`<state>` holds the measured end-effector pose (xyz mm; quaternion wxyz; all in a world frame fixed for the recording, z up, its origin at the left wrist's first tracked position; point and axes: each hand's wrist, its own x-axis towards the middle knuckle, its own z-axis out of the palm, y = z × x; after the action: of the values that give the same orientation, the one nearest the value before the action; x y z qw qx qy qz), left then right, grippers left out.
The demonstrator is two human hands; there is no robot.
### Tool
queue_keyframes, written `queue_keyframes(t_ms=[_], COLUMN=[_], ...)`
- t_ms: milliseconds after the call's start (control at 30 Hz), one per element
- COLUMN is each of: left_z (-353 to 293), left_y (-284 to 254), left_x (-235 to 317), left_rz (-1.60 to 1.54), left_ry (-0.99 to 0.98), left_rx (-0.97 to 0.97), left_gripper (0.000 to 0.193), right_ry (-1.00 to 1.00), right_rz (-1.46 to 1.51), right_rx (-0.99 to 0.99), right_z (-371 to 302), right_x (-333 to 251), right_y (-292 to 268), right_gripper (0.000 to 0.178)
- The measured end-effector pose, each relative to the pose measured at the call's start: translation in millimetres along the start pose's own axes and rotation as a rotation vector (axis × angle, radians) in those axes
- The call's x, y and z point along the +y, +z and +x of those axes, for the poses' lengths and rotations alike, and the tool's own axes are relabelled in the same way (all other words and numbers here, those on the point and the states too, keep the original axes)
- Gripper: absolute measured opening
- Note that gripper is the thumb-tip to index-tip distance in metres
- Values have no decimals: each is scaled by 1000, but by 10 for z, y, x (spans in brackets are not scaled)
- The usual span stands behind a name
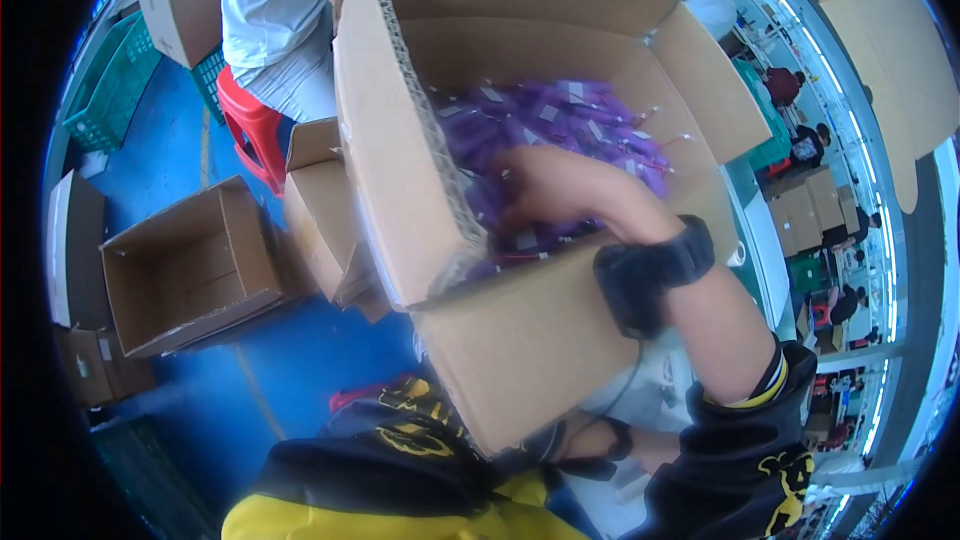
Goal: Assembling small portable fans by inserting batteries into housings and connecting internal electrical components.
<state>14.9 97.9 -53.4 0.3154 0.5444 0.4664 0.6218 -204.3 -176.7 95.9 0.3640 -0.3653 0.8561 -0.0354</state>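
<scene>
A large cardboard box (pixel 530 350) with raised flaps stands tilted in front of me. Inside lies a pile of small purple packets (pixel 555 115) with white tags; blur hides their exact kind. My right hand (pixel 550 185) reaches down into the box, its fingers among the packets near the left wall. Blur and the packets hide whether it grips one. A black strap with a dark block (pixel 650 275) wraps my right wrist. Below the near flap, my left hand (pixel 585 440) shows only in part beside black straps; its fingers are hidden.
An open cardboard box (pixel 190 270) sits on the blue floor at left, beside another carton (pixel 320 205). A person in white (pixel 275 15) is near a red stool (pixel 250 130). Green crates (pixel 110 80) stand at far left. Other people work at right along a table (pixel 765 250).
</scene>
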Motion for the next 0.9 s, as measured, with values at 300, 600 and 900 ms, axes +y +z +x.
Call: queue_keyframes(t_ms=[300,600,900], left_z=[7,-218,-499], left_y=[140,274,-17], left_x=[-193,109,361], left_rz=[-81,140,171], left_ry=[-43,168,35], left_rx=[-61,67,167], left_gripper=[31,49,57], right_ry=[-242,-220,245], right_rz=[231,1317,1513], right_rx=[423,1026,1380], right_z=[-513,-2863,-3652], right_x=[-71,586,566], right_y=[-97,767,2793], right_gripper=[34,60,30])
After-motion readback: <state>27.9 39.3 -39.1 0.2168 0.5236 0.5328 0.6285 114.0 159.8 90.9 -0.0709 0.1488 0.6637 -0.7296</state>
